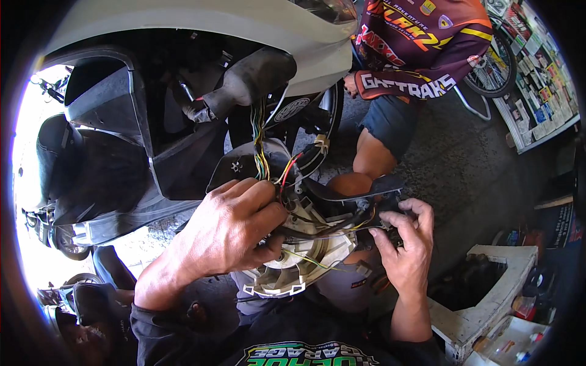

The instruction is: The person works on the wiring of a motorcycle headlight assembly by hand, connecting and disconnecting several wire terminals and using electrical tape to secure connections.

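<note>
A white plastic housing (pixel 326 251), fitted with black parts and thin wires, is held in front of me above my lap. It looks like a vehicle light or dash unit, but its exact kind is unclear. My left hand (pixel 238 226) is closed at its upper left side, where a bundle of coloured wires (pixel 260 143) runs down to the fingers; what the fingertips pinch is hidden. At the housing's right end, my right hand (pixel 408 247) has thumb and fingers curled against the black end part. A curved black plastic panel (pixel 354 190) juts out above that end.
A pale scooter body (pixel 201 15) with a black seat (pixel 101 165) fills the upper left, its wheel (pixel 332 116) behind the wires. Another person (pixel 421 49) sits close by, knee near the housing. A worn white box-like stand (pixel 476 317) is at lower right; a display rack (pixel 537 85) stands beyond.
</note>
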